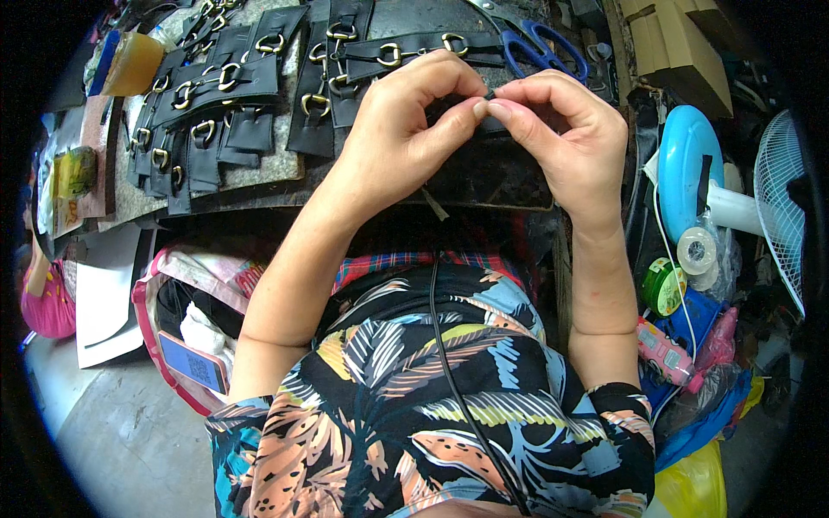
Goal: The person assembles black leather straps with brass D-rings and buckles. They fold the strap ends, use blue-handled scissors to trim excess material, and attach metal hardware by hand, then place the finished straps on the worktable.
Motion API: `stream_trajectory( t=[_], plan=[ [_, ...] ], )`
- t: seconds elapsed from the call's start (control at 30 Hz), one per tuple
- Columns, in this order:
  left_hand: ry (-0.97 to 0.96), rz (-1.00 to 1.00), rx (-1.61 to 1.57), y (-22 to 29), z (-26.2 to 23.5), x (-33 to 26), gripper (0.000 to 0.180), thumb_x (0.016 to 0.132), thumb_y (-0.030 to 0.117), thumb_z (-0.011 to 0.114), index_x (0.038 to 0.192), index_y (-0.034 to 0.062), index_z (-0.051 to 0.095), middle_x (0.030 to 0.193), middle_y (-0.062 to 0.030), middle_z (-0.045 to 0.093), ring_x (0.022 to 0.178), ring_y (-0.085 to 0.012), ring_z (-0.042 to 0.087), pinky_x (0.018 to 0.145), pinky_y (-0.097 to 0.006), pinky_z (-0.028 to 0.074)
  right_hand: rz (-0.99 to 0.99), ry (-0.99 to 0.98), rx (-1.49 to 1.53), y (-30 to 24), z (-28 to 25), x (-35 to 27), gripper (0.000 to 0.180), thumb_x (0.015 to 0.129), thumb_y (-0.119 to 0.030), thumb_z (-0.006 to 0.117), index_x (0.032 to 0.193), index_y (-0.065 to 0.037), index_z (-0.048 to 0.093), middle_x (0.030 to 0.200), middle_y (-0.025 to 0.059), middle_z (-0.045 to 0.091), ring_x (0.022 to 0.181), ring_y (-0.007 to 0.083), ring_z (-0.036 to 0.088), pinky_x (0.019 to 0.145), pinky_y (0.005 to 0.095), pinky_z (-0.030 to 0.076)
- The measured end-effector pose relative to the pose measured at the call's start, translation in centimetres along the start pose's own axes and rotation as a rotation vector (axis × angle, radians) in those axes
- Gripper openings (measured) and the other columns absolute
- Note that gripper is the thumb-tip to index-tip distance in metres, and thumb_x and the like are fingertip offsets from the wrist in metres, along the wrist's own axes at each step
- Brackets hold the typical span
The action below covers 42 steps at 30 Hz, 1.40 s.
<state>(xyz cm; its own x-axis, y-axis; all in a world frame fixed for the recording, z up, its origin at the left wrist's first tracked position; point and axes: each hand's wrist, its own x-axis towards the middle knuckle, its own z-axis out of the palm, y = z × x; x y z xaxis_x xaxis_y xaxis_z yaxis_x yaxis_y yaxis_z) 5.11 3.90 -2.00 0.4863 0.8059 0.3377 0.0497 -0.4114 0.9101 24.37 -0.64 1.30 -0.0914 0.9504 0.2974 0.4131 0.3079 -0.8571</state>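
My left hand (413,116) and my right hand (566,125) meet over the near edge of the workbench. Thumb and forefinger of both are pinched together around a small dark piece (490,93), which looks black. Most of it is covered by the fingertips, so its kind is unclear. Just beyond my left hand lies a black strap (423,47) with brass-coloured D-shaped rings. Blue-handled scissors (542,53) rest right behind my right hand. More black strap pieces with rings (207,108) are spread in overlapping rows to the left.
A jar of amber stuff (134,65) stands at the far left. Below it, a phone (194,363) sits in a pink-edged bag (151,324). A fan with a blue base (682,164), a green tape roll (663,287), a pink bottle (669,354) and cardboard boxes (678,52) crowd the right.
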Motion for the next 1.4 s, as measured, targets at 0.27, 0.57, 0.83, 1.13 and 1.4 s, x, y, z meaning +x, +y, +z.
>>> stream_trajectory(
  t=[0.27,0.57,0.83,1.13,1.4],
  plan=[
    [0.030,0.008,0.053,0.1,0.1,-0.2,0.007,0.089,-0.001,0.067,0.090,-0.0043,0.062,0.093,-0.0073,0.065,0.089,-0.0153,0.062,0.083,-0.028,0.049,-0.029,0.014,-0.093,-0.1,0.9,-0.3,0.005,0.092,0.001,0.074,0.096,0.004,0.074,0.087,0.0035,0.070,0.078,0.0079,0.063,0.072,0.0222,0.051],
    [0.083,-0.015,0.017,0.0,0.4,-0.4,0.004,0.087,-0.003,0.064,0.089,-0.0047,0.061,0.093,-0.0065,0.066,0.088,-0.0139,0.062,0.081,-0.027,0.050,-0.137,0.069,-0.197,0.4,2.3,0.1,0.003,0.093,0.001,0.070,0.094,0.004,0.068,0.084,0.0031,0.067,0.072,0.0086,0.058,0.066,0.0243,0.048],
    [0.124,-0.092,-0.166,-0.2,0.1,-0.2,0.006,0.093,0.003,0.064,0.094,-0.0023,0.067,0.099,-0.0049,0.067,0.083,-0.0109,0.059,0.079,-0.025,0.048,-0.208,-0.012,-0.257,1.3,-1.8,2.0,0.021,0.093,-0.021,0.078,0.104,-0.004,0.074,0.091,0.0110,0.067,0.082,0.0271,0.067,0.074,0.0331,0.053],
    [0.183,-0.176,-0.351,-0.6,-0.1,-0.1,0.013,0.093,0.010,0.072,0.098,-0.0022,0.070,0.095,-0.0018,0.070,0.086,-0.0072,0.060,0.079,-0.024,0.050,0.094,-0.157,-0.969,3.0,-5.6,3.5,0.039,0.087,-0.038,0.079,0.115,-0.012,0.075,0.099,0.0076,0.073,0.093,0.0285,0.073,0.081,0.0430,0.057],
    [0.180,-0.185,-0.326,-0.6,-0.1,-0.1,0.012,0.097,0.010,0.067,0.098,-0.0020,0.070,0.092,-0.0038,0.067,0.079,-0.0090,0.059,0.073,-0.024,0.047,0.366,-0.288,-0.294,1.1,-9.2,0.4,0.036,0.084,-0.007,0.070,0.120,0.001,0.071,0.095,0.0016,0.069,0.080,0.0079,0.060,0.072,0.0236,0.048]
  ],
)
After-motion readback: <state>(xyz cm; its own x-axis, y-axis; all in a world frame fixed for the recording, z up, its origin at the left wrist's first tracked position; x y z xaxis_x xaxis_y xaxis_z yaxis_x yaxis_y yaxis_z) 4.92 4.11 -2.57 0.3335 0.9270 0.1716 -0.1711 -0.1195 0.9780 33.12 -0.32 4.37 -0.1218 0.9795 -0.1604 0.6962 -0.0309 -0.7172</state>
